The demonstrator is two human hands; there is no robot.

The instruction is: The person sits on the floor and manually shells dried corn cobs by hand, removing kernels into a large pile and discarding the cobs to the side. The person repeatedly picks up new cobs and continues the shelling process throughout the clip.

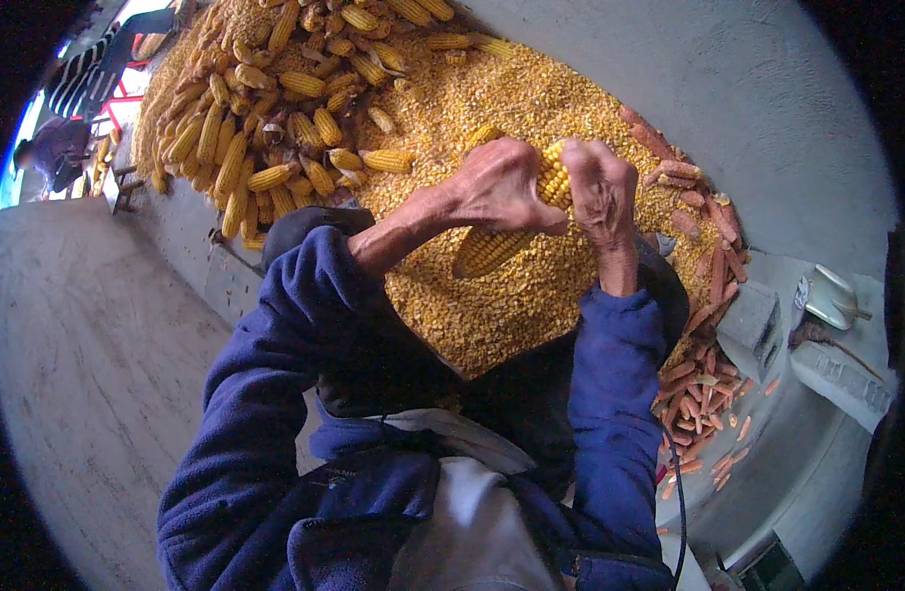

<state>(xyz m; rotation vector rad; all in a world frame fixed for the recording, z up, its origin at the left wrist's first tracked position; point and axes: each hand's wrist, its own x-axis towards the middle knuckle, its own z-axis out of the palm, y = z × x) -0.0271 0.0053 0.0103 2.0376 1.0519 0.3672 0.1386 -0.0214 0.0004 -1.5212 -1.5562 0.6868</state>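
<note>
My left hand (504,185) and my right hand (604,185) are raised over a heap of loose corn kernels (482,318). Between them is a yellow corn cob (554,181) with kernels on it, gripped from both sides. The right fingers look slightly blurred. Just below the left hand, another cob with kernels (489,250) rests on the heap. One more cob (485,135) shows above the left wrist, partly hidden by the hand.
Many unshelled cobs (301,83) are piled at the upper left. Bare reddish cobs (689,414) lie along the right side, near a concrete block (751,321) and a metal scoop (830,295). Another person (59,151) is at the far left. A dark cable (680,502) hangs by my right sleeve.
</note>
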